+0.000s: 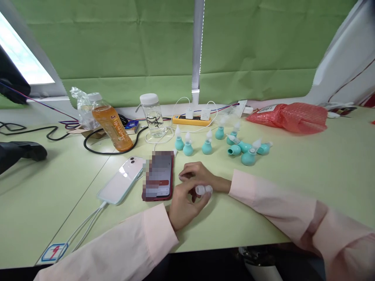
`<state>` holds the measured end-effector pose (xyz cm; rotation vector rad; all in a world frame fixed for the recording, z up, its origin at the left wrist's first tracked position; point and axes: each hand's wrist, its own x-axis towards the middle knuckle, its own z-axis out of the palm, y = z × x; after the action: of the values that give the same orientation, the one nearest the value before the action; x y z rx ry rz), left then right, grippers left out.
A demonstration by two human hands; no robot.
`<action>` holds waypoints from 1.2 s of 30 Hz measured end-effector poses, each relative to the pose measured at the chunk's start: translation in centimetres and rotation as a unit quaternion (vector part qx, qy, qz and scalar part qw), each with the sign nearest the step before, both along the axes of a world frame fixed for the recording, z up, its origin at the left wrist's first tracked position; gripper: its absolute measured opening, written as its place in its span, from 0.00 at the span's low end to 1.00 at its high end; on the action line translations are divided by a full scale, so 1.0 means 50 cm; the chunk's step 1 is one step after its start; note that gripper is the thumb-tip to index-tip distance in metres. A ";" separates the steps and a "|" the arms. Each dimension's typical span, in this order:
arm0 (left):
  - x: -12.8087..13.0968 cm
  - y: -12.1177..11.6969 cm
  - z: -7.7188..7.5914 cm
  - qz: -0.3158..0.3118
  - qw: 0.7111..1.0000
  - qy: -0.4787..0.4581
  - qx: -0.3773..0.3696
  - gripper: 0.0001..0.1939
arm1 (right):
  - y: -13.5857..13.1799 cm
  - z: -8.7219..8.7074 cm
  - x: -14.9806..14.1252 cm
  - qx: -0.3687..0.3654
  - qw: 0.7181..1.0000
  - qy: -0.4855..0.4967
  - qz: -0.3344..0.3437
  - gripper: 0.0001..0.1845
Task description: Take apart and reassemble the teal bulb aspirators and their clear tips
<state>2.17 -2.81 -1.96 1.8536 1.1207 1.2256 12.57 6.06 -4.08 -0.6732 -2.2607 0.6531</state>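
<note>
My left hand (186, 203) pinches a small translucent plastic piece (204, 190) between thumb and fingers, low over the table. Just behind it, my right hand (200, 173) rests on the table with its fingers curled in. Whatever those fingers hold, if anything, is hidden. A red-cased phone (158, 181) with a lit, partly pixelated screen lies left of both hands. Past my hands stand several teal rubber bulbs (206, 147) with clear pointed tips. More teal bulbs (248, 157) sit to the right, some tipped on their sides.
A white phone (121, 181) with cables lies at left. Behind it are a leaning orange drink bottle (113, 125), a clear water bottle (152, 117) and a yellow power strip (191, 120). A red plastic bag (290, 117) lies at back right; a dark device (22, 154) is at far left.
</note>
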 end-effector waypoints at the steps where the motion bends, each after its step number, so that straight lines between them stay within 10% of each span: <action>1: 0.000 0.004 -0.001 0.005 0.999 -0.014 -0.041 0.09 | -0.002 0.002 0.017 -0.049 0.998 0.043 -0.013 0.07; 10: -0.006 0.031 -0.002 -0.001 0.971 -0.092 -0.221 0.15 | -0.079 0.030 0.137 -0.183 0.965 0.177 -0.069 0.05; 36: -0.008 0.030 0.011 -0.048 0.958 -0.169 -0.228 0.13 | -0.111 0.024 0.114 -0.001 0.987 0.145 -0.069 0.16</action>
<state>1.79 -1.31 -1.40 1.2823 1.0043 1.0677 18.27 0.50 -2.88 -0.6820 -1.9279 0.6399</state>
